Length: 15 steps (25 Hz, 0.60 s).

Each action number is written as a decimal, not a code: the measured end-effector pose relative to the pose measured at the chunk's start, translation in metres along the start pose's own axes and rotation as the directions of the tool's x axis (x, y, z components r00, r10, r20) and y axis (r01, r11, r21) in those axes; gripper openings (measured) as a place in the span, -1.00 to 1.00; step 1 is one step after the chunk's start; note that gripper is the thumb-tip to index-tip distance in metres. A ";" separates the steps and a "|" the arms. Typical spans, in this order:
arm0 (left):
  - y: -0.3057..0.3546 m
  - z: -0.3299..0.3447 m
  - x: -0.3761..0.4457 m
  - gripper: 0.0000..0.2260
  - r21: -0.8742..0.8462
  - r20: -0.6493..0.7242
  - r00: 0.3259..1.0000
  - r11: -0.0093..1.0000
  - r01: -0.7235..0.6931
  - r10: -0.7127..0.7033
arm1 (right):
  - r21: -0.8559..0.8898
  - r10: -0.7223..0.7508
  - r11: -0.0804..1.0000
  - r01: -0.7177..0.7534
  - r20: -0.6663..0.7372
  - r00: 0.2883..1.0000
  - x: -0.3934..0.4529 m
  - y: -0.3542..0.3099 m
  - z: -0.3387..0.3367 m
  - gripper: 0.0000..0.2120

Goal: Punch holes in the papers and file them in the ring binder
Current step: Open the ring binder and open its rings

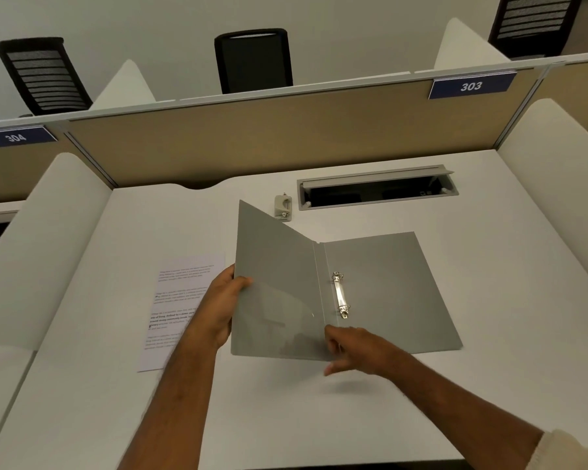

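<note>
L hand (223,301) grips binder (381,293) cover, half-open; R hand (357,349) at spine.

Two bare forearms show, uncovered from wrist to the frame's lower edge. The left hand (222,305) and right hand (360,349) wear no rings, watch or gloves. At five o'clock, a cream knitted sleeve (567,451) with a ribbed edge sits pushed up the right arm.
</note>
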<state>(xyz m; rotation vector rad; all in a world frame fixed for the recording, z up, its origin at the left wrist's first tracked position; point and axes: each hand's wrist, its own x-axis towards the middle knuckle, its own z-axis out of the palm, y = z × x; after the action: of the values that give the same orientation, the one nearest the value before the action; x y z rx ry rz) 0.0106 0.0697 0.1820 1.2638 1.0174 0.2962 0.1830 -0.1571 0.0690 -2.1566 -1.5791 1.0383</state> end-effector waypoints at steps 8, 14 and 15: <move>-0.022 -0.033 0.015 -0.72 0.187 -0.066 0.997 0.982 -0.036 0.049 | 0.247 0.204 0.958 -0.148 -0.219 0.954 0.010 0.042 -0.008 -0.75; -0.046 -0.048 0.029 -0.72 0.226 -0.089 0.995 0.974 -0.021 0.042 | 0.233 0.173 0.963 -0.133 -0.161 0.972 0.014 0.055 -0.013 -0.62; -0.052 -0.050 0.032 -0.71 0.210 -0.090 0.995 0.978 -0.011 0.031 | 0.239 0.175 0.962 -0.133 -0.165 0.971 0.013 0.056 -0.014 -0.63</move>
<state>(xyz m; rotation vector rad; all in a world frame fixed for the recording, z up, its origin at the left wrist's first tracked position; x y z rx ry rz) -0.0268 0.1071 0.1230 1.4629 1.1379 0.2711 0.2348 -0.1631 0.0402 -2.1738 -1.1656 0.9767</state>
